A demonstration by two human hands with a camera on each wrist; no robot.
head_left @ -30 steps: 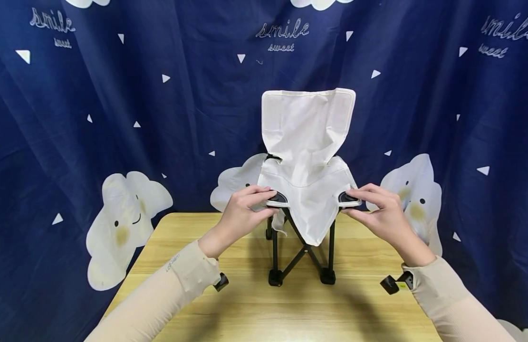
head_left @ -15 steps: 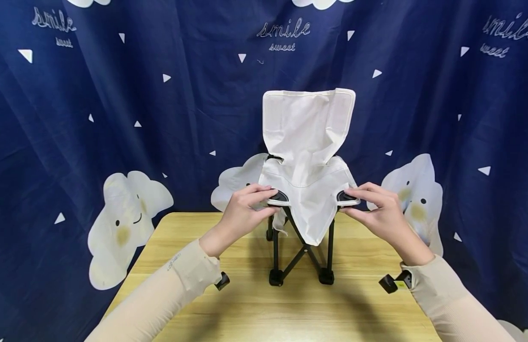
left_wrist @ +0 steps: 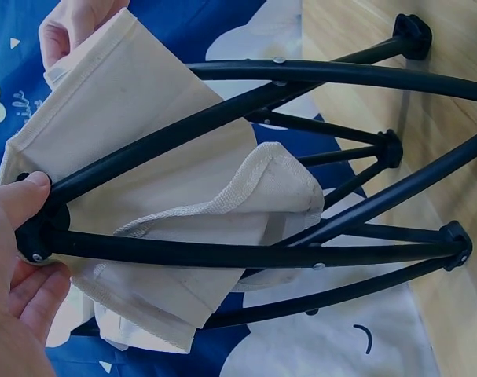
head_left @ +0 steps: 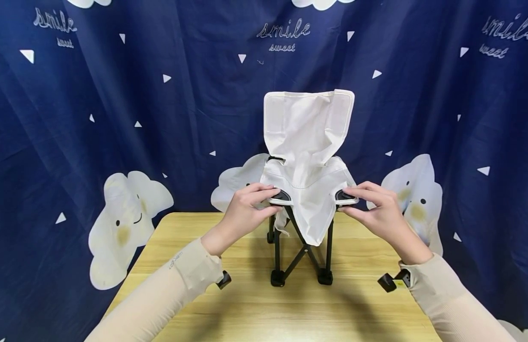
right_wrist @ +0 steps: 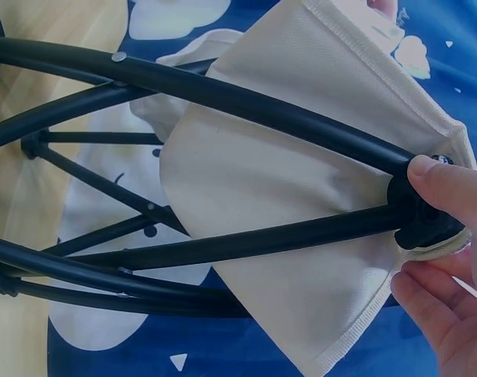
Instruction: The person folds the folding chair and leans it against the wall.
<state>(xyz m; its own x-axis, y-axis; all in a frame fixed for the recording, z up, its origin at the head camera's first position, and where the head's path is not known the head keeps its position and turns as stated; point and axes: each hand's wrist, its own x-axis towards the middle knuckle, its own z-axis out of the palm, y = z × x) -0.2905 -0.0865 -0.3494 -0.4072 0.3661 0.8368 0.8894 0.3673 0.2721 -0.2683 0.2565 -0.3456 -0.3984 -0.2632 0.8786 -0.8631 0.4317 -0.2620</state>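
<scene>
A small folding camp chair (head_left: pixel 306 190) with a white fabric seat and back stands upright on the wooden table, facing me. Its black tube legs (head_left: pixel 292 262) cross in an X at the front. My left hand (head_left: pixel 245 208) pinches the front left seat corner, thumb below and fingers on top over the black corner patch (head_left: pixel 282 195). At the front right corner, my right hand (head_left: pixel 377 204) pinches in the same way. Both wrist views show a thumb against the black plastic joint (left_wrist: pixel 42 224) where the tubes meet. The white seat fabric (right_wrist: pixel 277 165) sags between the corners.
The wooden table (head_left: pixel 229 304) reaches back to a dark blue curtain (head_left: pixel 195 104) printed with clouds and triangles. Black wrist cameras stick out below each sleeve, the right camera (head_left: pixel 388 282) hanging over the table.
Both hands have edged slightly inward, bringing the front seat corners closer together. The front feet of the chair have also drawn a little nearer each other. Both grips stay the same.
</scene>
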